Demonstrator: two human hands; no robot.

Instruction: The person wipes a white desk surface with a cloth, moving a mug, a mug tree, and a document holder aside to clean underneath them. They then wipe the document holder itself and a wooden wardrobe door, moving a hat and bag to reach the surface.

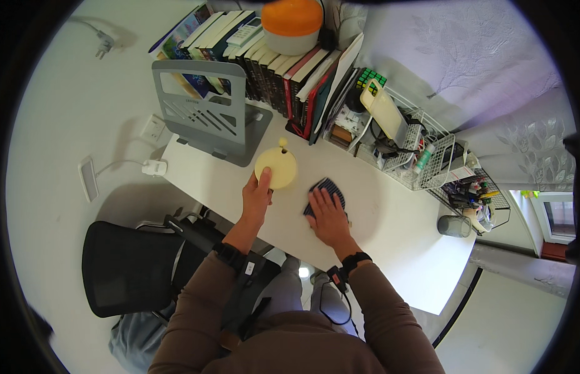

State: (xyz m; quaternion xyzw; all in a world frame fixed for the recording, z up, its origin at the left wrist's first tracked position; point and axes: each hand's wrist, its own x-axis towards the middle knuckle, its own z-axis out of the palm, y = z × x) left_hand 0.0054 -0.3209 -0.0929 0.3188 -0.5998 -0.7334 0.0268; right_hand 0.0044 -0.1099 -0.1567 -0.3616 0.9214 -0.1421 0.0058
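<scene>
My left hand (256, 198) holds a pale yellow, round lidded cup (277, 164) above the white desk (393, 229), thumb on top. The lid has a small dark notch and a little yellow knob at its far edge; the cup's body is mostly hidden beneath. Palm down, my right hand (328, 217) grips a dark blue striped cloth (328, 186) against the desktop. Part of the cloth shows past the fingertips, and the rest is under the hand.
A grey laptop stand (201, 110) rises beyond the cup. Behind it runs a row of books (271, 70) topped by an orange-and-white container (292, 25). White wire baskets (411, 145) and a mesh cup (453, 226) line the right edge. A black chair (126, 269) stands left.
</scene>
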